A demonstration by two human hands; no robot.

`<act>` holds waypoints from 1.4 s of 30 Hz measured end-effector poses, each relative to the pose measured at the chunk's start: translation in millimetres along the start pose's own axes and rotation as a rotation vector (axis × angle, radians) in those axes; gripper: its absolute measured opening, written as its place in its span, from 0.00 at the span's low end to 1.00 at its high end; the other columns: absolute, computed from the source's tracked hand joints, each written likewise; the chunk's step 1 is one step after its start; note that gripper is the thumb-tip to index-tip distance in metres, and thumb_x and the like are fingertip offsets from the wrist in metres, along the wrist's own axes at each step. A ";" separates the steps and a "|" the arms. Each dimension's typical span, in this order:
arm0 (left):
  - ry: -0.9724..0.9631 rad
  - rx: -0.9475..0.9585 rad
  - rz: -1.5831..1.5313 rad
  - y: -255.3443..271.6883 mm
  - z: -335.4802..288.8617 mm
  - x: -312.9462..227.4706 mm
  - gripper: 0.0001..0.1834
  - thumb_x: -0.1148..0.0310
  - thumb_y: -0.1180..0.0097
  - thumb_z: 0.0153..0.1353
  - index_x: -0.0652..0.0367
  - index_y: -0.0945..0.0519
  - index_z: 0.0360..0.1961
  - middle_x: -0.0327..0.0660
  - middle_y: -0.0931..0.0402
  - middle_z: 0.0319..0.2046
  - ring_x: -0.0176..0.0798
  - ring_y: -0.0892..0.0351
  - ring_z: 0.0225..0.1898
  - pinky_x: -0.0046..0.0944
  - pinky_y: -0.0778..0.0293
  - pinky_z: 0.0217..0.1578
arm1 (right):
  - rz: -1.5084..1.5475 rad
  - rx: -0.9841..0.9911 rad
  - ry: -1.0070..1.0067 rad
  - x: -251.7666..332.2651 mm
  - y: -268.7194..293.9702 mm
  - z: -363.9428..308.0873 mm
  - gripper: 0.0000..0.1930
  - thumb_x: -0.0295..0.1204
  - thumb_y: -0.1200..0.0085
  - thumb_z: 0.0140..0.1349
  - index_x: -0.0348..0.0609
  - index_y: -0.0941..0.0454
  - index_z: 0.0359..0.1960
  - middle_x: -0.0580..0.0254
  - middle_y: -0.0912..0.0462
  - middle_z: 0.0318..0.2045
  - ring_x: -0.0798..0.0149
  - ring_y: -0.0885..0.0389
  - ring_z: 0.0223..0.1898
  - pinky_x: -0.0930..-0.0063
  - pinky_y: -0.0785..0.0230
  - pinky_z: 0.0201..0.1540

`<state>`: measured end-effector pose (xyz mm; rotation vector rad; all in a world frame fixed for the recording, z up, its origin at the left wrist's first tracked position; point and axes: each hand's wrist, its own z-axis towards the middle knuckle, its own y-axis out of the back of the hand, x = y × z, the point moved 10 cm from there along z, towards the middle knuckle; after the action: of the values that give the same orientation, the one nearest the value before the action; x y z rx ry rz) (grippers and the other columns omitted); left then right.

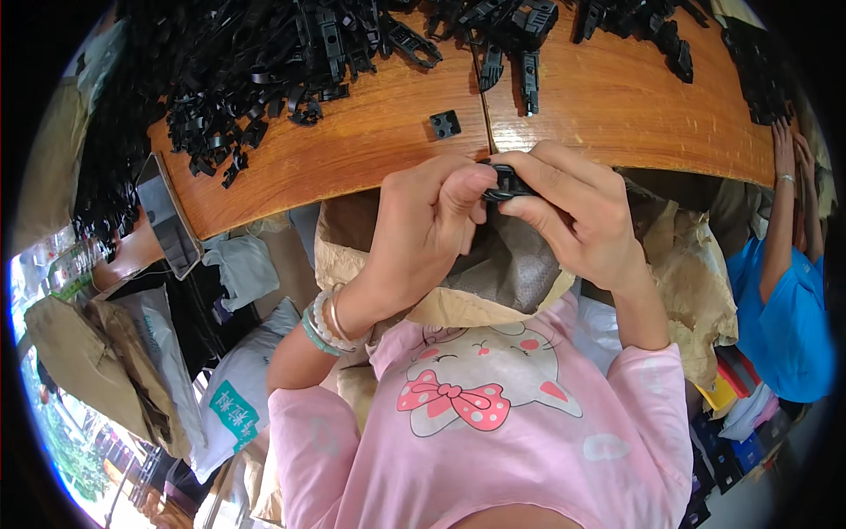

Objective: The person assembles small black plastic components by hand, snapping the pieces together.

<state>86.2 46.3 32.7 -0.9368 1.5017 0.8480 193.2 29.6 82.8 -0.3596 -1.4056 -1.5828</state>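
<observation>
Between my two hands, just past the table's near edge, is a small black plastic part [506, 182]. My left hand [434, 212] pinches its left end between thumb and fingers. My right hand [577, 210] grips the right end, thumb below and fingers above. The fingers hide much of the part, so its full shape cannot be told. Beneath both hands gapes an open brown paper sack [423, 310] with a grey woven lining. On the table beyond my left hand lies a small square black plastic piece [445, 124], touched by neither hand.
A large heap of black plastic parts [256, 62] covers the left of the wooden table [608, 123]; smaller clusters [520, 35] lie at its far side. A phone-like dark panel [167, 216] leans at the left edge. At the right, a person in blue [784, 322] reaches to the table.
</observation>
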 end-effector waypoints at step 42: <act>-0.212 -0.389 0.757 93.7 2.3 -7.2 0.11 0.76 0.37 0.50 0.65 0.23 0.35 0.43 0.31 0.27 0.37 0.32 0.19 0.35 0.33 0.24 | -0.711 -0.247 0.130 -22.9 34.0 52.1 0.14 0.23 0.41 0.51 0.48 0.22 0.41 0.65 0.26 0.40 0.61 0.28 0.44 0.65 0.40 0.46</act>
<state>2.9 89.1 41.0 -0.5003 1.5363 1.7752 212.8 90.0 101.8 0.1278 -1.3071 -2.3180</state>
